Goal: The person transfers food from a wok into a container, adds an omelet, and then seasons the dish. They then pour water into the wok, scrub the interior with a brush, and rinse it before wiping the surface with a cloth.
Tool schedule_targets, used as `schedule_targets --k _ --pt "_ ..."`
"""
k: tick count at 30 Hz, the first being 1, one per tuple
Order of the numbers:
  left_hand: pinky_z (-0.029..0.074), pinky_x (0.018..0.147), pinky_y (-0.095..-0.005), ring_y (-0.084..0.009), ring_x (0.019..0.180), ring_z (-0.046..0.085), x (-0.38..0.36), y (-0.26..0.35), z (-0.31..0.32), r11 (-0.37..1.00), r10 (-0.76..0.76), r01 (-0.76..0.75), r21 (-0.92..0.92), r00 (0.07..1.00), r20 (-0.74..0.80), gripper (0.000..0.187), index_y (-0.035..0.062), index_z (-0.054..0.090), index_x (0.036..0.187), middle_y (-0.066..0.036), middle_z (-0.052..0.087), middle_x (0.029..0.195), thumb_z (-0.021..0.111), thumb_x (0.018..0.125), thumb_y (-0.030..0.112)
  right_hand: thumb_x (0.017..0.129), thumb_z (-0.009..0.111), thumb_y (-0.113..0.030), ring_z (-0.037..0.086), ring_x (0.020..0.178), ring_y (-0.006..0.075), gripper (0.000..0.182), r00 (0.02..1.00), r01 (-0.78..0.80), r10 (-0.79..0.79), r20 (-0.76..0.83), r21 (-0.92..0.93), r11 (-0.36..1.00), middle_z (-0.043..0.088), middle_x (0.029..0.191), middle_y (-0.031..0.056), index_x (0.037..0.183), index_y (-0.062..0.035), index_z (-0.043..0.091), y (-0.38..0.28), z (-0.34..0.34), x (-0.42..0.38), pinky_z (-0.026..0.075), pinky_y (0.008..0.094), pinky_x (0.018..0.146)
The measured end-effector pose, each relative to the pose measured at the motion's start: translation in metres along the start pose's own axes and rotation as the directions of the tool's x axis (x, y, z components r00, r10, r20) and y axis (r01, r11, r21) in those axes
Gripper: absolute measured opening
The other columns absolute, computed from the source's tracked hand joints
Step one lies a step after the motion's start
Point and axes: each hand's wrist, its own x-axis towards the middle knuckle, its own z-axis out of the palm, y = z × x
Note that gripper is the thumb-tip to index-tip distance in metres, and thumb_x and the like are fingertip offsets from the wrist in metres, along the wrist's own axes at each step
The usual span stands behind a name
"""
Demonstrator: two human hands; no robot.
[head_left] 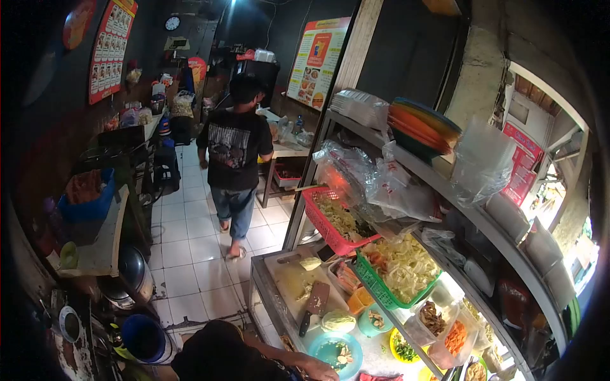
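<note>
At the bottom edge, a forearm from a dark sleeve reaches right; it looks like my left arm. My left hand (pixel 321 371) is beside a light-blue plate (pixel 316 345) holding small pale chopped pieces. Its fingers are cut off by the frame, so any grip is hidden. My right hand is out of view. Beyond the plate, a cleaver (pixel 316 303) with a dark handle lies on a pale cutting board (pixel 287 279). A piece of cabbage (pixel 310 263) is on the board, and a bigger cabbage (pixel 338 321) sits near the plate.
A green basket (pixel 389 293) of shredded cabbage and a pink basket (pixel 318 222) stand under a metal shelf (pixel 473 209). Carrot (pixel 455 336) and other cut food fill nearby containers. A person in a black shirt (pixel 230 149) walks on the tiled floor. A blue bucket (pixel 143 336) stands at left.
</note>
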Motion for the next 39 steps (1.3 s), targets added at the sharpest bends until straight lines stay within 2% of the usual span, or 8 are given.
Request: schedule_targets --k 4,9,15,17,21,23,31,39 --pt "0.05 0.092 -0.041 -0.0302 0.106 0.064 0.012 -0.019 0.004 0.996 0.063 -0.065 -0.068 0.997 -0.033 0.056 0.0044 0.056 0.131 -0.018 0.067 0.118 0.067 0.089 0.039 0.099 0.056 -0.011 0.063 0.098 0.0201 0.032 0.997 -0.06 0.06 0.049 0.001 0.998 0.069 0.108 0.0119 0.129 -0.0037 0.06 0.007 0.006 -0.001 0.048 0.0305 0.084" --pt "0.051 0.085 -0.0405 -0.0295 0.098 0.065 0.023 -0.034 0.003 0.975 0.214 -0.213 -0.06 0.977 0.001 0.048 0.0042 0.059 0.126 -0.015 0.068 0.112 0.064 0.088 0.033 0.099 0.057 -0.012 0.062 0.105 0.0202 0.032 0.989 -0.128 0.128 0.07 0.007 0.992 0.068 0.112 0.0121 0.13 -0.0041 0.06 0.025 0.009 -0.023 0.047 0.0314 0.09" --pt "0.05 0.09 -0.0328 -0.0211 0.103 0.064 0.051 -0.025 0.018 0.963 0.261 -0.221 -0.153 0.902 0.343 0.048 0.0044 0.053 0.136 -0.014 0.065 0.121 0.057 0.091 0.02 0.098 0.057 -0.012 0.061 0.112 0.0204 0.033 0.991 -0.11 0.104 0.088 0.074 0.991 0.067 0.116 0.0123 0.13 -0.0046 0.06 0.071 0.032 -0.081 0.046 0.0325 0.098" --pt "0.049 0.094 -0.0344 -0.0208 0.111 0.06 0.061 -0.015 0.019 0.974 0.204 -0.13 -0.184 0.856 0.475 0.052 0.0065 0.047 0.142 -0.015 0.061 0.127 0.059 0.093 0.019 0.103 0.049 -0.022 0.058 0.118 0.0201 0.041 0.994 0.106 -0.105 -0.028 0.026 0.994 0.064 0.126 0.013 0.14 -0.004 0.05 0.094 0.048 -0.09 0.046 0.031 0.1" --pt "0.044 0.102 -0.0342 -0.0182 0.117 0.055 0.079 0.011 0.039 0.962 0.217 -0.053 -0.267 0.738 0.638 0.058 0.0076 0.044 0.145 -0.011 0.056 0.135 0.066 0.092 0.014 0.102 0.054 -0.026 0.058 0.116 0.0217 0.04 0.972 0.096 -0.035 -0.234 0.258 0.961 0.064 0.124 0.0144 0.134 -0.0023 0.055 0.052 0.07 -0.138 0.044 0.0338 0.103" --pt "0.043 0.104 -0.0356 -0.0207 0.121 0.054 0.085 0.036 0.053 0.972 0.214 -0.072 -0.223 0.66 0.72 0.06 0.0086 0.042 0.146 -0.011 0.055 0.136 0.067 0.092 0.014 0.102 0.053 -0.026 0.057 0.119 0.0232 0.041 0.921 0.228 -0.121 -0.37 0.26 0.938 0.063 0.127 0.0149 0.134 -0.0014 0.055 0.085 0.099 -0.143 0.042 0.0354 0.105" --pt "0.043 0.105 -0.0377 -0.0253 0.124 0.053 0.105 0.081 0.114 0.93 0.27 -0.342 -0.132 0.394 0.878 0.063 0.0084 0.043 0.145 -0.014 0.054 0.137 0.07 0.089 0.016 0.102 0.05 -0.038 0.055 0.123 0.0248 0.048 0.825 0.168 0.002 -0.564 0.249 0.954 0.061 0.13 0.0154 0.136 -0.0047 0.054 0.084 0.153 -0.188 0.042 0.0364 0.106" --pt "0.046 0.101 -0.0373 -0.0242 0.118 0.058 0.138 0.11 0.168 0.87 0.281 -0.477 -0.127 0.267 0.922 0.055 0.0064 0.045 0.143 -0.015 0.057 0.133 0.064 0.093 0.02 0.102 0.053 -0.035 0.058 0.118 0.025 0.047 0.71 0.132 0.093 -0.698 0.262 0.956 0.063 0.125 0.0179 0.133 -0.0011 0.055 0.084 0.149 -0.235 0.044 0.0345 0.102"
